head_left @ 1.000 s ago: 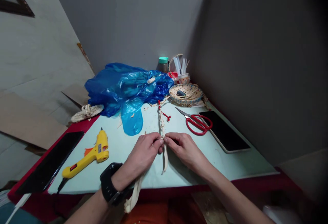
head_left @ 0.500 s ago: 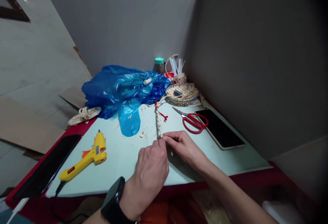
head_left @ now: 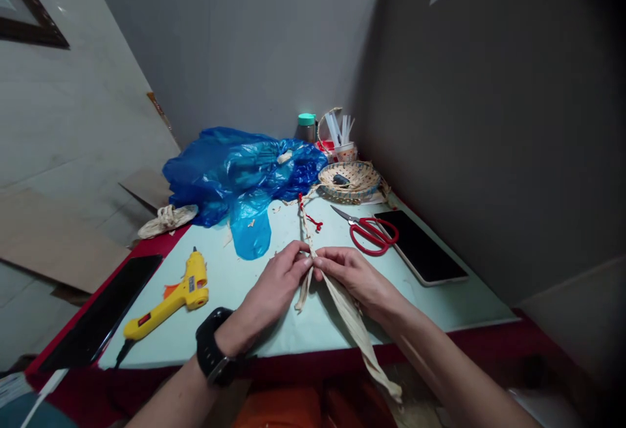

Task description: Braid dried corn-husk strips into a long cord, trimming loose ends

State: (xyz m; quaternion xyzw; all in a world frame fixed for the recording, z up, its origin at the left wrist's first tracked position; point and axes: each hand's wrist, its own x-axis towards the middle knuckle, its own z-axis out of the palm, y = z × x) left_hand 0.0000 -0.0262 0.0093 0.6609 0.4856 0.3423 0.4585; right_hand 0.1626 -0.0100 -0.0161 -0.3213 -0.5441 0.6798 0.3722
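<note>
A thin braid (head_left: 308, 227) of pale strips, like dried husk, runs away from me along the pale table cover, with red cord (head_left: 300, 201) tied at its far end. My left hand (head_left: 274, 286) pinches the near end of the braid between thumb and fingers. Close against it, my right hand (head_left: 356, 276) pinches the strips at the same spot. A long, wide strip (head_left: 353, 323) hangs from there toward me, past the table's front edge. One short strip (head_left: 304, 292) hangs below my left fingertips. Red-handled scissors (head_left: 372, 235) lie beyond my right hand.
On the left lie a yellow glue gun (head_left: 171, 301) and a dark flat device (head_left: 105, 310). A black-screened tablet (head_left: 421, 248) is at right. Behind are a blue plastic bag (head_left: 215, 164), a woven basket (head_left: 362, 183), a green-lidded jar (head_left: 306, 129) and a cup of white sticks (head_left: 346, 152).
My left hand has turned and shifted left, no longer covering the near end of the braid. The long loose strip now shows, trailing toward me. The view has shifted slightly.
</note>
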